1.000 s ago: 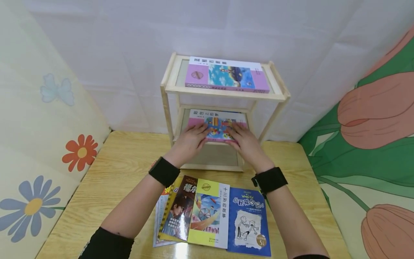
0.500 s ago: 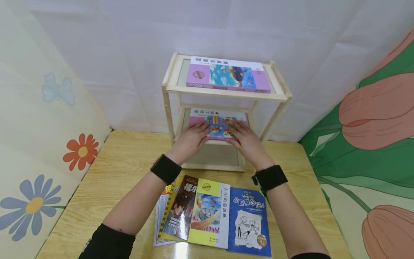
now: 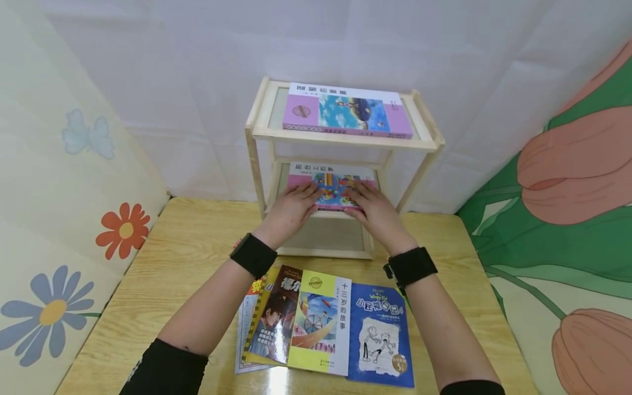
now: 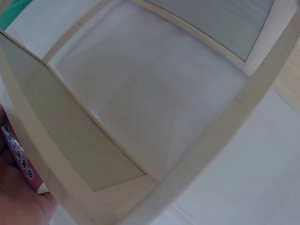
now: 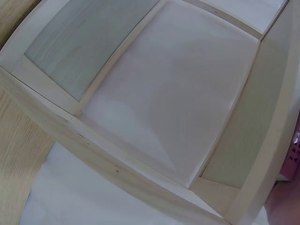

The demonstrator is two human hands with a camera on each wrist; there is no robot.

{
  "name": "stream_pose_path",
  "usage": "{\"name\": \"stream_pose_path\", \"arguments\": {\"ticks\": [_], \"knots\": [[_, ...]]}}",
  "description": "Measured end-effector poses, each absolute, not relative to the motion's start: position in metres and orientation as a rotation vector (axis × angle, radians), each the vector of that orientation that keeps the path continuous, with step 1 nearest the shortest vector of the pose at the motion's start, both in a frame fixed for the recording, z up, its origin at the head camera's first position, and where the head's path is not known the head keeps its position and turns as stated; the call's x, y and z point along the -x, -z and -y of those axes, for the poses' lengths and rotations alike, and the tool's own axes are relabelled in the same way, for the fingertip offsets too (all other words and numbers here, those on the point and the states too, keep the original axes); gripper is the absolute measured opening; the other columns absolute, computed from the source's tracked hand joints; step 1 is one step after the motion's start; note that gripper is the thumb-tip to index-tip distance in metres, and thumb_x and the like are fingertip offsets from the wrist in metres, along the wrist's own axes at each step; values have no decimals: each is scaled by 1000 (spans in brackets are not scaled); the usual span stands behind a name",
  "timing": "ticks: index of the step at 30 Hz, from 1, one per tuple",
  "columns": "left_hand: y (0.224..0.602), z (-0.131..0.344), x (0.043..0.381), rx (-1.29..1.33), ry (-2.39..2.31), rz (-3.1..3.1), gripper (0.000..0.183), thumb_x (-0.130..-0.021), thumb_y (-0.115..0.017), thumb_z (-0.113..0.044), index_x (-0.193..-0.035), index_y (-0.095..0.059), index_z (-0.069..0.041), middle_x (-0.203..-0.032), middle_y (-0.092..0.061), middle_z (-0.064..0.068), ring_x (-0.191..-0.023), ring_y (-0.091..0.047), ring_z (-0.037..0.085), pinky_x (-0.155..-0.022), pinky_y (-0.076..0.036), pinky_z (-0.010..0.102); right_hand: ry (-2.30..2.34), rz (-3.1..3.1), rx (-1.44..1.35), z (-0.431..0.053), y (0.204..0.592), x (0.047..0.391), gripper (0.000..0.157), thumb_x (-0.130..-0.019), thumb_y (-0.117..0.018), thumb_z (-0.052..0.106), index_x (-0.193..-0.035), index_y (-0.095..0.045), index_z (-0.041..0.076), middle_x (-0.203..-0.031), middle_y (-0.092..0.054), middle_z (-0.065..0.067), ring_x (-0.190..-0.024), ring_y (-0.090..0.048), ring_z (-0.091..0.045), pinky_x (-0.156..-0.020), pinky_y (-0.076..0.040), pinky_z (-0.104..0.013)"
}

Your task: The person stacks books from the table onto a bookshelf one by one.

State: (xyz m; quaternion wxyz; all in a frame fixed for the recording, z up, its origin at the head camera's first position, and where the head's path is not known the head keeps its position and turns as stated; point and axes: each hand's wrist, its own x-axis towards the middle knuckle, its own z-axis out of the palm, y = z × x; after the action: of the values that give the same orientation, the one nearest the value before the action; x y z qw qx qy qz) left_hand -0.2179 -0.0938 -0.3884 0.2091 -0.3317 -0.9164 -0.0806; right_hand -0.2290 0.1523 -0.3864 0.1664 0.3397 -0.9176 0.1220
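A pink-and-white book (image 3: 332, 189) with a colourful picture lies flat on the middle shelf of a small wooden rack (image 3: 257, 175). On its left side my left hand (image 3: 291, 207) rests with fairly straight fingers over the cover. My right hand (image 3: 375, 211) lies the same way on the right side. Both thumbs are near the book's front edge. In the left wrist view part of the pink spine (image 4: 18, 157) shows beside the hand. The right wrist view catches only a sliver of the book (image 5: 291, 159) and hand.
Another pink-and-white book (image 3: 350, 112) lies on the rack's top shelf. On the table (image 3: 197, 247), in front of the rack, are a blue book (image 3: 380, 337), a yellow-and-white book (image 3: 318, 323), a dark brown book (image 3: 274, 323) and others partly under it.
Both hands stay on the book almost without moving. The whole head view shifts very slightly; the books on the table have not moved.
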Motion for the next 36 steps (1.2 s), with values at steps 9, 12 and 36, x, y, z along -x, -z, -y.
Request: {"name": "stream_pose_path", "arguments": {"ticks": [9, 12, 36], "knots": [[389, 94, 218, 921, 232, 2523, 42, -96, -52, -25, -132, -53, -4, -134, -48, 15, -126, -39, 27, -104, -31, 41, -326, 2607, -970, -152, 387, 231, 55, -94, -49, 42, -137, -48, 7, -143, -36, -18, -132, -27, -32, -108, -20, -44], [390, 94, 218, 912, 240, 2526, 42, -96, -51, -25, -133, -52, -4, -135, -47, 15, -126, -38, 27, -104, -30, 41, -305, 2601, -971, -153, 388, 232, 55, -94, -48, 42, -138, -48, 7, -143, -36, -18, -132, -27, -32, -108, -20, -44], [392, 95, 216, 898, 182, 2537, 42, -98, -47, -26, -135, -51, -5, -138, -44, 12, -129, -35, 26, -105, -28, 42, -272, 2604, -953, -153, 391, 231, 56, -96, -46, 43, -139, -47, 7, -144, -35, -17, -134, -24, -29, -109, -17, -42]]}}
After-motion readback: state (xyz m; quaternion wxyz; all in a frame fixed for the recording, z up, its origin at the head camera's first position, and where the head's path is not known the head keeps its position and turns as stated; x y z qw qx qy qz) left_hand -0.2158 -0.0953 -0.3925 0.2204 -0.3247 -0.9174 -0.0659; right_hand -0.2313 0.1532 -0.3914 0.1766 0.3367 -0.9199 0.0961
